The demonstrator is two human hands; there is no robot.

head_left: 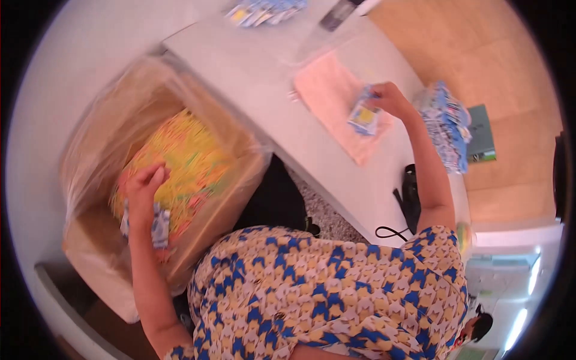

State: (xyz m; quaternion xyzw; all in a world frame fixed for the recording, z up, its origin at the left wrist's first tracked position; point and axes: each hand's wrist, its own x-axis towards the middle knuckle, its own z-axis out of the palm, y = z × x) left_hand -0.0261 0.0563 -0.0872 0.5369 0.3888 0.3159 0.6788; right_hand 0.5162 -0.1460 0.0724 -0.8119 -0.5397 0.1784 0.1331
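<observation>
My left hand (144, 180) is over a lined cardboard box (243, 189), its fingers curled together above a heap of thin yellow, orange and green strips or sticks (186, 147). Whatever those fingers hold, if anything, is too small to make out. Beside that wrist, a blue-and-white packet (161, 227) lies on the heap, partly behind my forearm. My right hand (390, 99) pinches the upper end of another small blue, white and yellow packet (363, 117) above the table. Under this packet lies a pink cloth (330, 90).
The white table (240, 66) runs diagonally, with a pile of blue-and-white packets (267, 11) at its far end. More packets (447, 129) are heaped along its right edge, near a dark green box (481, 135). A black corded item (409, 198) sits by my right elbow.
</observation>
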